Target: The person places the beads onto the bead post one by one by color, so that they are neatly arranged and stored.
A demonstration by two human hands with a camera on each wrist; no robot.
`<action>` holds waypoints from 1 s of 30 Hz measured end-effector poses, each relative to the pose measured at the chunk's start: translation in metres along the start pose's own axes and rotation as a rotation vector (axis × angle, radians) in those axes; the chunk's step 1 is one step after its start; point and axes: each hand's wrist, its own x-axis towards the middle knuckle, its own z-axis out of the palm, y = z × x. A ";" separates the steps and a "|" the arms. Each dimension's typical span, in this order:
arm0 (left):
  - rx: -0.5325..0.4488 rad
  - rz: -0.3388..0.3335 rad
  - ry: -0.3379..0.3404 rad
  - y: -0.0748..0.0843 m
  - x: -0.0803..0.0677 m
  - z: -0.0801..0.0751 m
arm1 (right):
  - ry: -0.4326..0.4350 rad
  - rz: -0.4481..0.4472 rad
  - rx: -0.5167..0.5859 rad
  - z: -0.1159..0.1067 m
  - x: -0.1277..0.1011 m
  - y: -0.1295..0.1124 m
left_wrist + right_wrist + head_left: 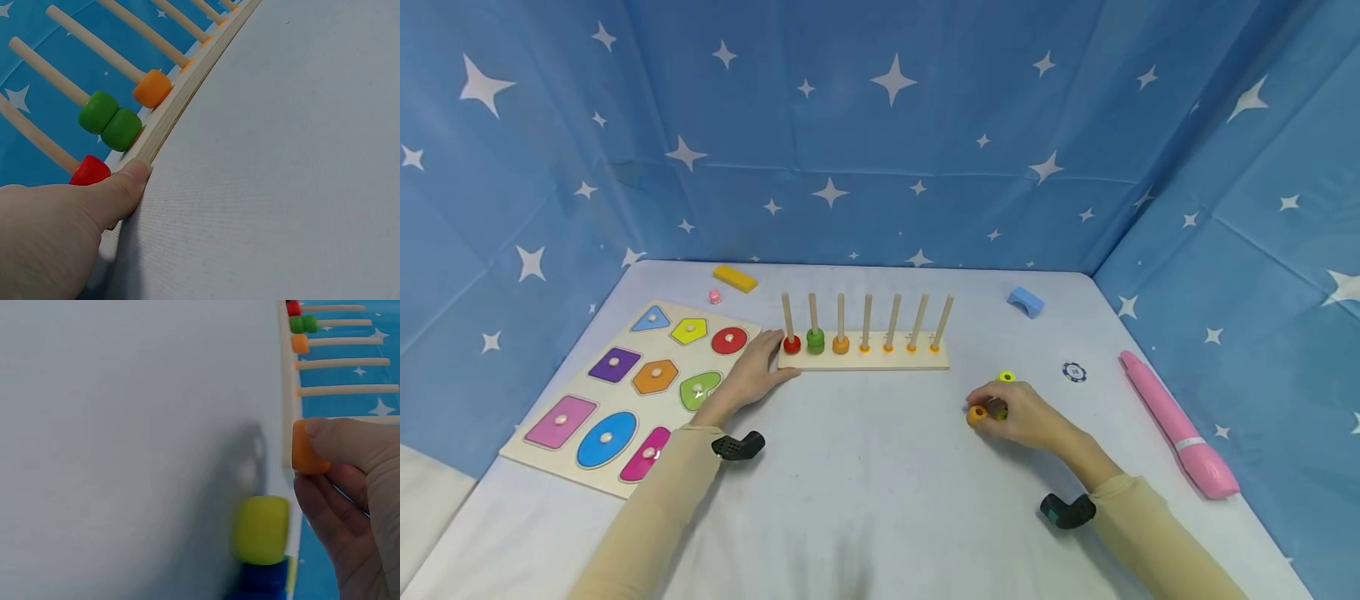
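**Head view check-in: bead rack is about three pegs in, lots left**

Head view is showing the wooden peg rack (863, 357) sitting mid-table with seven upright pegs. Counting from its left end: one red bead (792, 344), two green beads (816, 339), and one orange bead (841, 344) are sitting on the first three pegs. The other four pegs are looking bare apart from small orange collars at their feet. My guess is it's a count-up pattern, so the third peg is probably wanting more orange and the rest are still waiting.

The left hand (752, 375) is bracing the rack's left end, thumb (122, 187) pressing flat along the front edge, fingers relaxed rather than gripping anything. The right hand (1026, 414) is hovering in front of the rack and to its right, pinching a loose orange bead (307, 449) between thumb and fingertips.

A yellow bead (261, 529) and something dark blue are lying just beside that hand; I can't tell how many more are under it.

Nothing is blocking the way to the pegs. Left of the rack a shape puzzle board (625, 392) is lying flat; behind it, a yellow block (735, 278) and a blue arch block (1026, 301); well off to its right, a poker chip (1074, 372) and a pink pen (1180, 425).
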 end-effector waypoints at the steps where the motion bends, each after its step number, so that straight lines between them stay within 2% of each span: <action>1: -0.001 -0.001 0.001 0.000 0.000 0.000 | 0.013 0.006 0.006 -0.003 0.003 -0.001; 5: -0.001 0.002 0.009 0.000 0.000 0.000 | 0.089 -0.010 0.006 -0.018 0.019 -0.007; 10: -0.002 0.004 0.011 0.000 0.001 -0.002 | 0.202 -0.090 -0.024 -0.037 0.038 -0.017; 18: -0.001 0.007 0.011 -0.002 0.002 -0.001 | 0.344 -0.101 0.062 -0.061 0.074 -0.043; 24: -0.008 0.006 0.008 -0.001 -0.001 -0.001 | 0.383 -0.085 0.033 -0.059 0.107 -0.051; 30: -0.017 0.017 0.014 0.001 -0.002 -0.001 | 0.355 -0.121 0.036 -0.046 0.145 -0.063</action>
